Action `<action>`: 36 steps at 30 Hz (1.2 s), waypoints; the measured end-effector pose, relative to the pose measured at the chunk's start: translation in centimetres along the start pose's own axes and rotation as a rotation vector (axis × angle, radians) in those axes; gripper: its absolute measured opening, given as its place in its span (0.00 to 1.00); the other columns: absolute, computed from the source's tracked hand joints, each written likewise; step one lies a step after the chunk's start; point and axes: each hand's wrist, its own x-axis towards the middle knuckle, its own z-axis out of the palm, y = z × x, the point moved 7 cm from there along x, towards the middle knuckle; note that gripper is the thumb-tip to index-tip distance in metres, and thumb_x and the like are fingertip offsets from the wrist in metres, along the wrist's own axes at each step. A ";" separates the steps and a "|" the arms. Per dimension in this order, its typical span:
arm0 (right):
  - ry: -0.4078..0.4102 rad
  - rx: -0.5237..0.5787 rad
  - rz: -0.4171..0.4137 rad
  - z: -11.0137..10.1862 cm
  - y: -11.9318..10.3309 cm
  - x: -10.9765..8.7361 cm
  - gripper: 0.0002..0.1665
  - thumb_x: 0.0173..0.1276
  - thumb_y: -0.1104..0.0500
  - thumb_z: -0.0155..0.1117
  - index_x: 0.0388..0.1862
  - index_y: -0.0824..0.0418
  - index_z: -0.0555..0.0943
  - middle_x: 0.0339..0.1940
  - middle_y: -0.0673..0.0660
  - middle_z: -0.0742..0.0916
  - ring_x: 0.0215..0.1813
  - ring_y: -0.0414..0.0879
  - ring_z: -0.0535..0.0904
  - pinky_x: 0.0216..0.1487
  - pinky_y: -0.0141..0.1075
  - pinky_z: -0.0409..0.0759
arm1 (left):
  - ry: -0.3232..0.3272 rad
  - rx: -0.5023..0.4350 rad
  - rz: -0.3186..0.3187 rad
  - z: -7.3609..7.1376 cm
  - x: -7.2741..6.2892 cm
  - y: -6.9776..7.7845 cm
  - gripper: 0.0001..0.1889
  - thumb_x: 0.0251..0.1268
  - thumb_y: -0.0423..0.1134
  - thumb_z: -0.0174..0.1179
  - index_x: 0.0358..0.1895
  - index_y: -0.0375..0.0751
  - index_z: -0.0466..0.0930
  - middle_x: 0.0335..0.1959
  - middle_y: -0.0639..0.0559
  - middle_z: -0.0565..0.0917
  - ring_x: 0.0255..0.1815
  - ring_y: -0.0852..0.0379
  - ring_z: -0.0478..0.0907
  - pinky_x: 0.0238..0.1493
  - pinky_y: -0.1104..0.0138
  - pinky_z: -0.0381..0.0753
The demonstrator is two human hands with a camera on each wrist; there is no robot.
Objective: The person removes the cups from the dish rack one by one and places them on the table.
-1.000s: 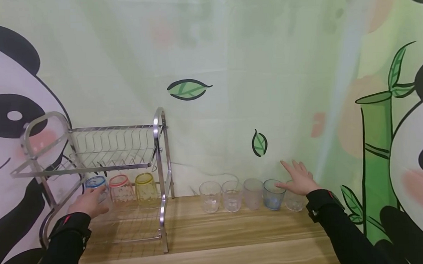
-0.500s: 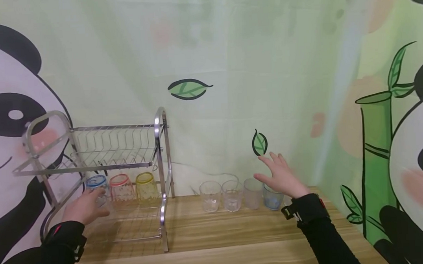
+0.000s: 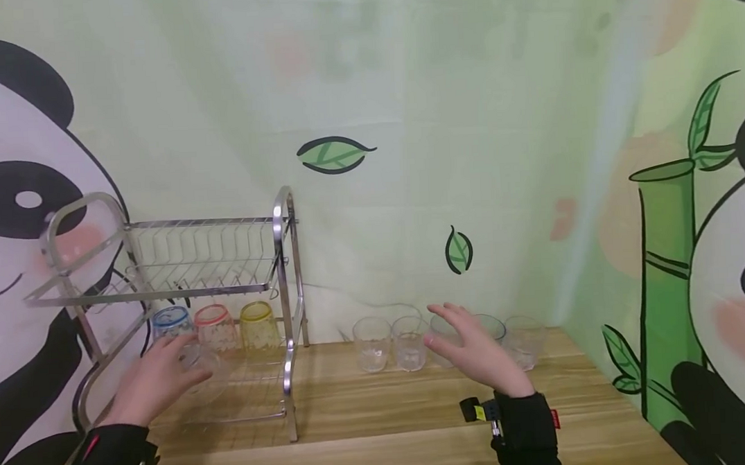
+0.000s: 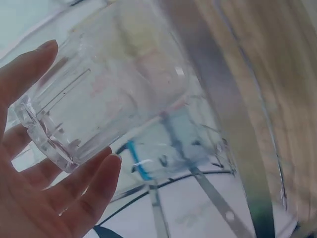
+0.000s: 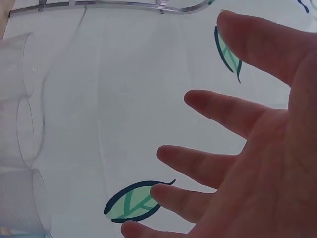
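My left hand (image 3: 149,382) is at the front of the metal dish rack's lower tier. Its thumb and fingers hold a clear glass (image 4: 99,94) by the thick base end, the rest pointing away from the palm. Just behind it on that tier are a blue-rimmed glass (image 3: 172,320), a red-rimmed glass (image 3: 216,328) and a yellow glass (image 3: 258,329), all upside down. My right hand (image 3: 477,349), fingers spread and holding nothing, is in front of a row of upright glasses. It partly hides a frosted glass (image 5: 25,198) and a blue glass (image 3: 492,326).
The two-tier dish rack (image 3: 175,294) stands on the left of the wooden table (image 3: 368,420). Two clear glasses, one (image 3: 372,345) beside another (image 3: 409,345), stand left of my right hand. Another clear glass (image 3: 526,344) is at the row's right end. A printed curtain (image 3: 372,225) hangs behind.
My right hand has moved left along the row and then lower, uncovering the rightmost glass. My left hand has come slightly nearer and to the right with the clear glass.
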 end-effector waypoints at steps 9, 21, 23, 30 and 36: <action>-0.021 0.150 0.010 3.0 0.1 -0.1 0.37 0.72 0.42 0.59 0.75 0.54 0.64 0.75 0.57 0.66 0.75 0.56 0.57 0.70 0.59 0.57 | 0.094 -0.192 -0.062 -1.5 -3.0 2.4 0.49 0.54 0.66 0.66 0.69 0.31 0.65 0.62 0.23 0.66 0.57 0.25 0.66 0.47 0.33 0.69; -0.040 0.252 -0.005 5.1 -0.8 0.2 0.35 0.73 0.42 0.57 0.75 0.51 0.64 0.75 0.54 0.67 0.74 0.59 0.58 0.68 0.63 0.59 | 0.201 -0.439 0.000 -2.2 -4.5 8.5 0.45 0.52 0.59 0.71 0.67 0.35 0.66 0.65 0.31 0.68 0.61 0.31 0.66 0.54 0.32 0.66; -0.034 0.261 -0.008 5.0 -0.8 0.3 0.35 0.74 0.42 0.56 0.75 0.51 0.64 0.74 0.55 0.67 0.73 0.61 0.59 0.67 0.64 0.60 | 0.203 -0.481 0.014 -1.7 -4.2 9.7 0.44 0.51 0.58 0.72 0.67 0.37 0.66 0.64 0.33 0.69 0.61 0.33 0.67 0.54 0.33 0.67; -0.051 0.328 0.007 5.1 -0.4 0.6 0.34 0.75 0.43 0.54 0.75 0.53 0.63 0.74 0.56 0.67 0.72 0.61 0.61 0.64 0.64 0.65 | 0.180 -0.632 0.029 1.7 -3.0 13.9 0.41 0.51 0.57 0.73 0.66 0.44 0.68 0.59 0.42 0.74 0.55 0.44 0.73 0.46 0.50 0.79; -0.142 0.445 0.036 7.4 -1.4 0.5 0.35 0.78 0.39 0.46 0.77 0.52 0.58 0.76 0.59 0.63 0.74 0.61 0.58 0.65 0.63 0.63 | 0.165 -0.802 0.104 5.1 -2.9 18.0 0.37 0.48 0.51 0.76 0.63 0.50 0.70 0.57 0.50 0.73 0.51 0.50 0.75 0.42 0.63 0.81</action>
